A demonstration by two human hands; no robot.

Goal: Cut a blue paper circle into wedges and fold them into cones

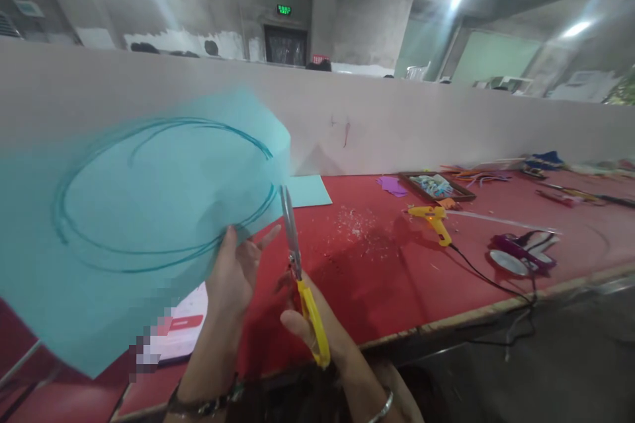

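Note:
A large light-blue sheet of paper (149, 185) is held up at the left, with dark teal loops drawn on it in an oval. My left hand (238, 271) pinches its lower right edge, thumb on the drawn side. In my right hand (302, 317) is a pair of scissors with yellow handles (315, 327). The blades point up beside the sheet's right edge and look closed or nearly so. Some fingers of my right hand are hidden behind the handles.
On the red table (367, 291) are a yellow glue gun (431, 218), a purple device (526, 254), a brown tray (436, 186), purple paper (391, 186), scattered white bits and a flat light-blue sheet (310, 190). A phone (183, 327) lies partly under the held paper. A white partition (421, 125) stands behind.

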